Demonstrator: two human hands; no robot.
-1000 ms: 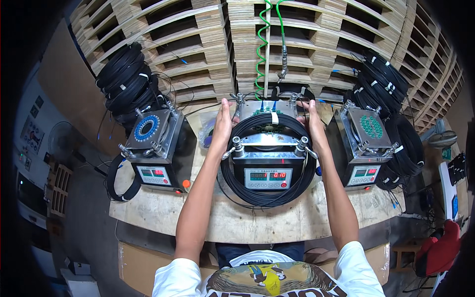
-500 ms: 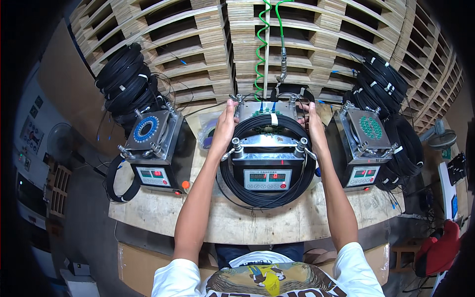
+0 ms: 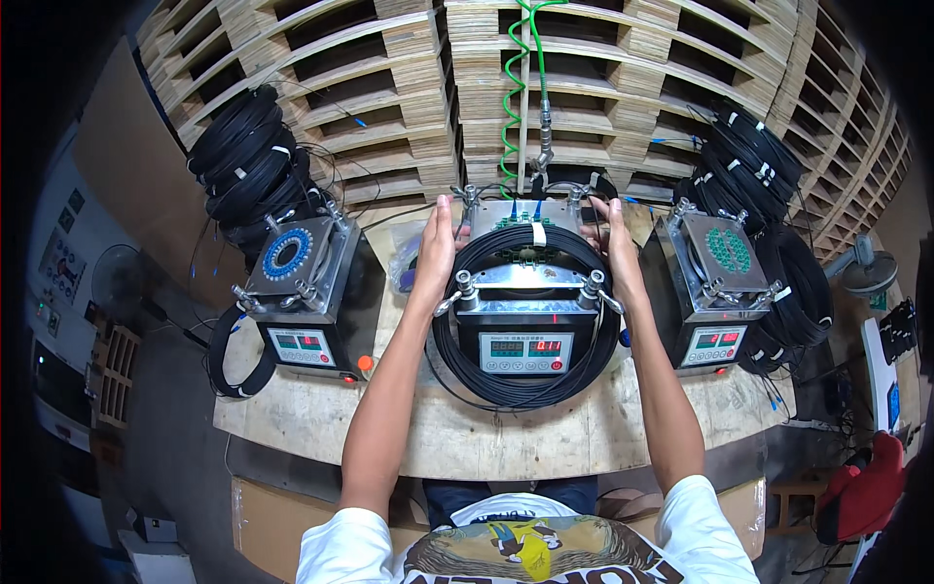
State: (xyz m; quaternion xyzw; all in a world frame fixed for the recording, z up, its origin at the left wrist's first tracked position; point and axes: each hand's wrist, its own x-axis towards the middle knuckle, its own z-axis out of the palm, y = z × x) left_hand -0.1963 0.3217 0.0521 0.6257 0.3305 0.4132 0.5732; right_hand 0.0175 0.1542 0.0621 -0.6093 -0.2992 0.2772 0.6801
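In the middle of the bench stands a fiber polishing machine (image 3: 526, 321) with a lit panel of red digits. A coil of black cable (image 3: 443, 355) with a white tie hangs over its front posts. Two blue-tipped leads go into its metal top plate (image 3: 559, 212), which has green connector holders. My left hand (image 3: 438, 251) is upright at the machine's left side, fingers stretched out. My right hand (image 3: 617, 245) mirrors it at the right side. Both look open beside the coil and plate. Some fingertips pass behind the machine's edges, so contact is unclear.
Similar machines stand at left (image 3: 309, 292) and right (image 3: 715, 282), with blue and green holders. Stacks of black cable coils rise behind them, left (image 3: 238, 161) and right (image 3: 749, 165). A green air hose (image 3: 510, 107) hangs before wooden pallets (image 3: 379, 73). An orange knob (image 3: 365, 363) sits near the left machine.
My left hand has shifted slightly left, and my right hand has barely moved. The middle machine's red digits have changed. The metal hose fitting has swung a little to the left.
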